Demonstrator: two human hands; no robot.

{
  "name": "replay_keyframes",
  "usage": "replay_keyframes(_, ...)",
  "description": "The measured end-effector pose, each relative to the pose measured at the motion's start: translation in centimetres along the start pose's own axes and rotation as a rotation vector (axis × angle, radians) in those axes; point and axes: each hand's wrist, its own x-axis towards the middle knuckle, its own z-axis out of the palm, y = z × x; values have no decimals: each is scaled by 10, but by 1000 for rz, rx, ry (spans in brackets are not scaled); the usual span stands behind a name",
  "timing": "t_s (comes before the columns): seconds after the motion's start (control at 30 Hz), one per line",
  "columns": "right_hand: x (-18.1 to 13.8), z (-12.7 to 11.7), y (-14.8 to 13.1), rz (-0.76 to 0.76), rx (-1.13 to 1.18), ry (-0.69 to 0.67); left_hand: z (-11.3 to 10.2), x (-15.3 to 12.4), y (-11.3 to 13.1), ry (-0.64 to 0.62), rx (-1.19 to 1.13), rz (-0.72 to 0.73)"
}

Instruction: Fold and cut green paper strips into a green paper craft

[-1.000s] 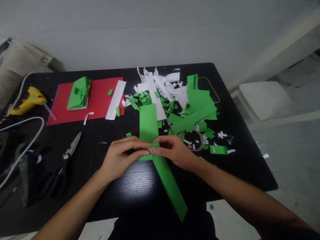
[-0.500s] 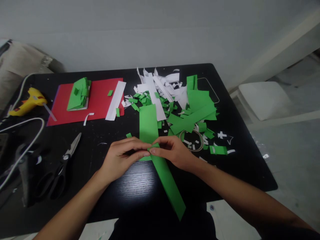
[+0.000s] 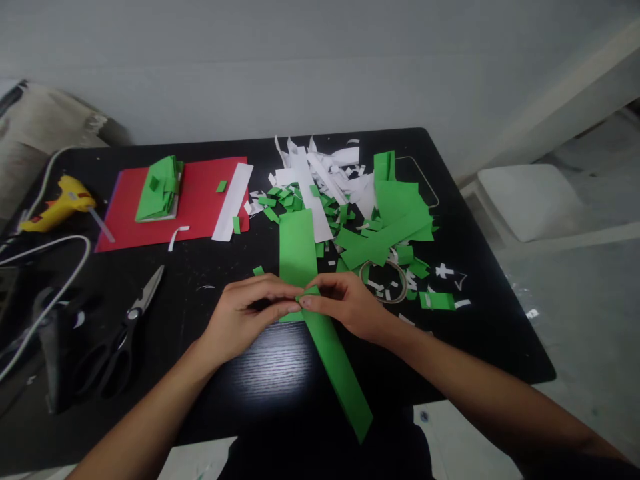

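A long green paper strip [image 3: 336,367], creased lengthwise, slants down toward me over the table's front edge. My left hand [image 3: 250,313] pinches its upper end between thumb and fingers. From the other side my right hand [image 3: 347,303] grips the same end, thumb on top, and the fingertips of both hands meet there. Beyond and partly under my hands lies a wide flat green paper strip [image 3: 296,243] on the black table. To the right of my right hand sits a roll of tape [image 3: 404,293], seen as a ring.
Scissors [image 3: 133,317] and a yellow glue gun [image 3: 65,203] with a white cord lie left. A folded green paper piece [image 3: 159,190] rests on red sheets [image 3: 197,200]. White paper scraps [image 3: 363,190] and green offcuts [image 3: 400,207] are heaped at the back right.
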Motion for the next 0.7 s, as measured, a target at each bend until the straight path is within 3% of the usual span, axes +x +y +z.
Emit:
replay_keyframes(0.23, 2, 1, 2, 19, 5, 22, 4, -1, 1, -43, -64, -173)
replay_keyframes(0.43, 4, 2, 7, 11, -46, 4, 8, 0, -1, -107, -36, -172)
replay_keyframes(0.7, 4, -1, 0, -10, -88, 79, 3, 0, -3, -80, -21, -191)
